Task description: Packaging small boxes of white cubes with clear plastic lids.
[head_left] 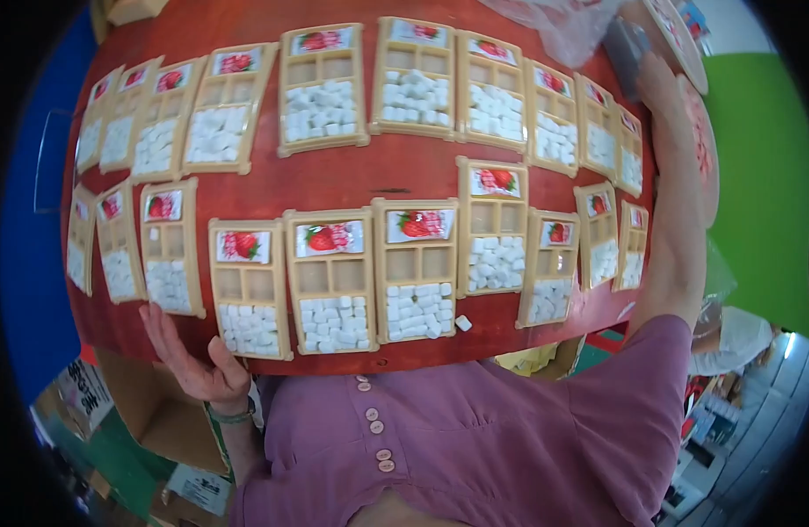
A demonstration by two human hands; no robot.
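Observation:
Two rows of tan plastic trays lie on a red round table (378, 176); each has a strawberry-picture packet at its top, empty small compartments and a lower part full of white cubes. My left hand (193, 356) rests open at the table's near edge, just below one tray (250, 290). My right arm stretches along the table's right side, and my right hand (657, 79) reaches a grey object (627, 48) at the far right corner; its grip is hard to make out. One loose white cube (463, 323) lies near the front edge.
A clear plastic bag (562, 22) lies at the table's far edge. Round plates with pale pieces (681, 39) stand at the far right. Cardboard boxes (158, 413) sit below the table at left. Green floor (760, 176) lies to the right.

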